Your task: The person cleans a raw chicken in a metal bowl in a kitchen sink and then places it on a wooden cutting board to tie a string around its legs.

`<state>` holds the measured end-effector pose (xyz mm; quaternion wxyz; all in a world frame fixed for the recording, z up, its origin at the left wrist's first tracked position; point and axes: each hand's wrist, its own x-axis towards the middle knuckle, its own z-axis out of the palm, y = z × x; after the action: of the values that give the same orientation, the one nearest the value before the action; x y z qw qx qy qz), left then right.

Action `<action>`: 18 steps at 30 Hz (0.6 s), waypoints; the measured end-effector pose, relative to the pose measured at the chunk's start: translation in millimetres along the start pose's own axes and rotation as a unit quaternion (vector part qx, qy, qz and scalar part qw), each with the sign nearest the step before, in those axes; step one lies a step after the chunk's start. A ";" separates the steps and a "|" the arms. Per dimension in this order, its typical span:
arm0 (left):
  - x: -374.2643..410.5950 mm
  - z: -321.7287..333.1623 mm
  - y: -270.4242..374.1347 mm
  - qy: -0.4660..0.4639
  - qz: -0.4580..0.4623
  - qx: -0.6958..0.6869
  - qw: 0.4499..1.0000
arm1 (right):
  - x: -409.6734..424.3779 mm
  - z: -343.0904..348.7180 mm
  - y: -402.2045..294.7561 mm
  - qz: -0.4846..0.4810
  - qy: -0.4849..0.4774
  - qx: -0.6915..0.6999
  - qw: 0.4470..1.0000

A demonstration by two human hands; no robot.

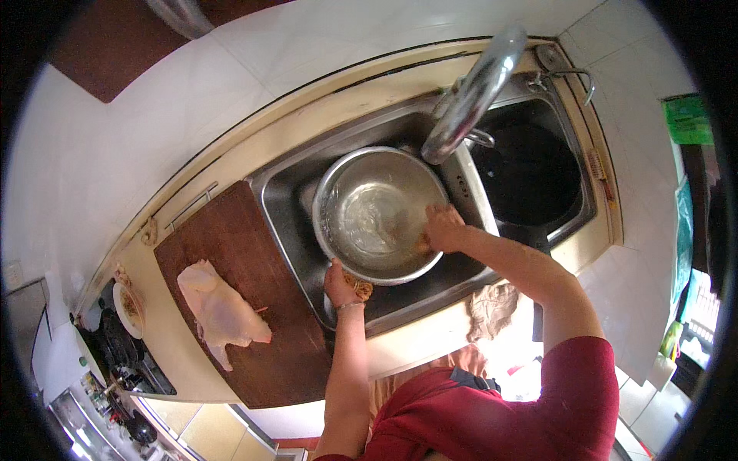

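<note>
A round stainless-steel basin point(375, 201) stands in the left bowl of a metal sink point(297, 236), with shiny wet streaks on its inner bottom. My left hand point(344, 285) grips the basin's near-left rim, the thumb over the edge. Just beside that hand, outside the rim, is a crumpled golden-brown thing point(360, 286) that I cannot identify. At the basin's right side, my right hand point(445, 228) reaches over the rim with its fingers curled against the inner wall. An orange-brown blur shows below those fingers; whether they hold something is hidden.
A chrome faucet point(475, 95) arches over the basin's far right. On the left, raw poultry point(222, 314) lies on a brown cutting board point(277, 340). A dark round pan point(524, 173) fills the right sink bowl. A wrinkled cloth point(493, 311) rests on the counter's front edge.
</note>
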<state>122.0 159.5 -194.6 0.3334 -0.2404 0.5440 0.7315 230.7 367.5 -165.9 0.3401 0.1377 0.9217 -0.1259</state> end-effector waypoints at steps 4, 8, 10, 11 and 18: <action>16.4 -19.1 -11.3 -0.010 0.007 -0.018 1.000 | 66.3 14.2 40.8 0.066 0.222 0.001 0.973; 8.1 -7.2 -3.3 -0.032 -0.076 -0.044 0.996 | 115.6 20.5 53.2 0.076 0.303 0.277 0.909; 4.3 -7.1 1.9 -0.013 -0.076 -0.001 0.997 | 124.5 15.7 57.9 0.063 0.263 0.427 0.863; 0.5 -9.8 2.4 -0.016 -0.067 -0.018 0.997 | 121.7 -0.1 53.6 0.079 0.187 0.502 0.841; -31.4 -7.9 30.6 -0.023 0.000 0.089 0.996 | 85.3 -12.7 45.2 0.093 0.296 0.453 0.836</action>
<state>119.7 139.2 -155.0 0.3662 -0.1925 0.5992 0.6854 176.2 428.0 -219.2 -0.0392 0.3917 0.8015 -0.4501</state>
